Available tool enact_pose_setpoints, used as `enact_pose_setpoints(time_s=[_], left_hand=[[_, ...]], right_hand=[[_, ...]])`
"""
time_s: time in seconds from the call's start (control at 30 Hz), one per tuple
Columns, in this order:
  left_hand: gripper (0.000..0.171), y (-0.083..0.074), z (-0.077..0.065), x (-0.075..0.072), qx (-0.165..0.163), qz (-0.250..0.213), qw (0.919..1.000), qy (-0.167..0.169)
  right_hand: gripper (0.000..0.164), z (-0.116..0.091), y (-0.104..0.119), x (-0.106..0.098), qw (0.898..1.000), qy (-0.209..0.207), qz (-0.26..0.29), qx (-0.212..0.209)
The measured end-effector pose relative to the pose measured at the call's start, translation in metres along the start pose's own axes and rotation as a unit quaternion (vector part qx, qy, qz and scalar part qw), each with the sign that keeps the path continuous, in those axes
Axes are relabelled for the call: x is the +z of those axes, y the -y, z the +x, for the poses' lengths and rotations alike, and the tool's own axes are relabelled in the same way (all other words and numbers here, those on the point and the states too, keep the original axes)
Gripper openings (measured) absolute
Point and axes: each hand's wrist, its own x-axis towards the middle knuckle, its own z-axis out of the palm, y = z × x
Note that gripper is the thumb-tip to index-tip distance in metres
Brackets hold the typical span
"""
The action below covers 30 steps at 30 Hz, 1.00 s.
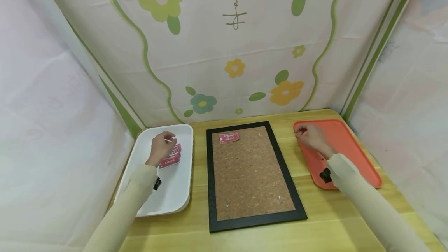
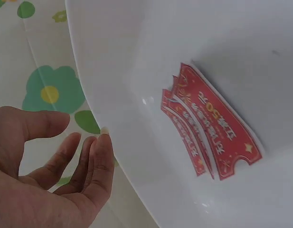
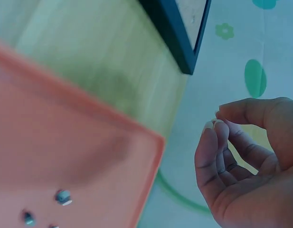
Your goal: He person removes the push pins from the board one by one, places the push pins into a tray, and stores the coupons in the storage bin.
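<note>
Fetching seems in hand: the head view has the left hand, empty and loosely curled, near red paper coupons in a white plastic tub. By the left wrist view, pinching a coupon's edge would follow. Right wrist view: the right hand nearly closes thumb to fingertips; I cannot tell whether it holds anything.

You're facing a white floral fabric backdrop: green wavy vines, teal, yellow-green and orange flowers, "Happy" lettering turned sideways. Pale sheet walls on your left and right, green strips along both corners. Your tabletop is yellowish wood-grain, its back edge by the backdrop. Light on your side is soft, shadows faint. Creases show in the fabric.
</note>
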Motion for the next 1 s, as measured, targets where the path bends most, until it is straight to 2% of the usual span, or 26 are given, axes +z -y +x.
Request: enact_pose_setpoints(time_s=[0.13,0.27,0.47,0.73,1.0], left_hand=[[0.030,-0.016,0.003,0.007,0.020,-0.006,0.9998,0.004],[0.030,-0.033,0.006,0.013,0.026,-0.014,0.9995,0.012],[0.032,-0.054,0.012,0.025,0.043,-0.026,0.9983,0.031],[0.036,-0.072,0.022,0.040,0.030,-0.032,0.9968,0.067],[0.039,-0.081,0.030,0.060,0.016,-0.044,0.9951,0.087]], right_hand=[[0.022,0.011,0.019,0.002,1.000,0.008,0.003,-0.005],[0.019,0.020,0.035,0.008,1.000,0.013,0.006,-0.018],[0.019,0.032,0.046,0.021,0.999,0.024,0.019,-0.030],[0.017,0.045,0.053,0.039,0.998,0.024,0.029,-0.044],[0.021,0.056,0.066,0.055,0.997,0.026,0.061,-0.048]])
